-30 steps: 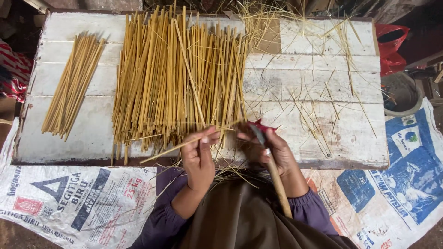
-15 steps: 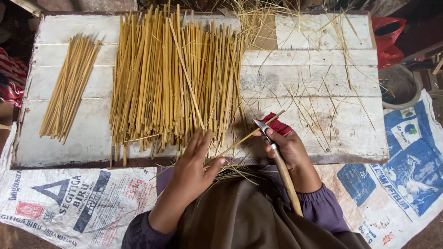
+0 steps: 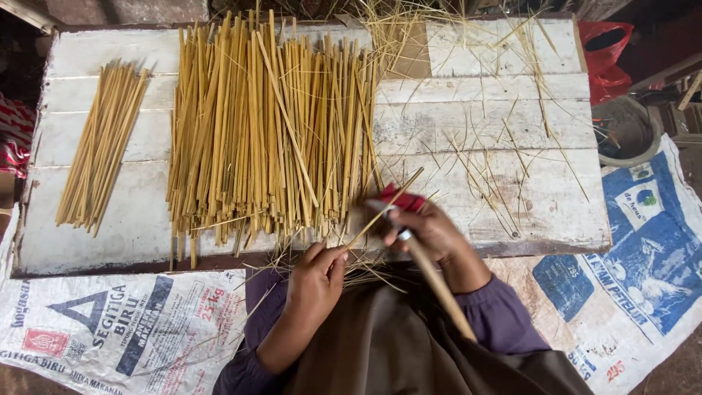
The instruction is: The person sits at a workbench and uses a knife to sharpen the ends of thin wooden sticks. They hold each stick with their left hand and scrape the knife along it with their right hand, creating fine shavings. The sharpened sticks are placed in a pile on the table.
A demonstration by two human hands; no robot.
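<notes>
Thin straw stick: a single pale yellow stem (image 3: 384, 208), slanting from lower left to upper right at the centre of the head view, just below the big pile.
Left hand: (image 3: 316, 281) lower centre of the frame, fingers curled, pinching the lower end of the thin straw stick between thumb and fingertips.
Right hand: (image 3: 431, 230) just right of centre, closed around a knife with a long wooden handle (image 3: 439, 289) that runs down to the lower right; the upper end of the stem crosses in front of this hand. A small red object (image 3: 406, 199) shows at its knuckles; what it is cannot be told.
Large pile: many yellow cut stems (image 3: 270, 132) lying side by side, upper centre, on the white wooden plank board (image 3: 482, 117).
Small bundle: similar stems (image 3: 99, 157), at the left of the frame, well apart from both hands.
Loose trimmings: fine straw threads (image 3: 497, 168) scattered right of centre.
Printed sacks: white woven bags (image 3: 110, 329), lower left and lower right.
</notes>
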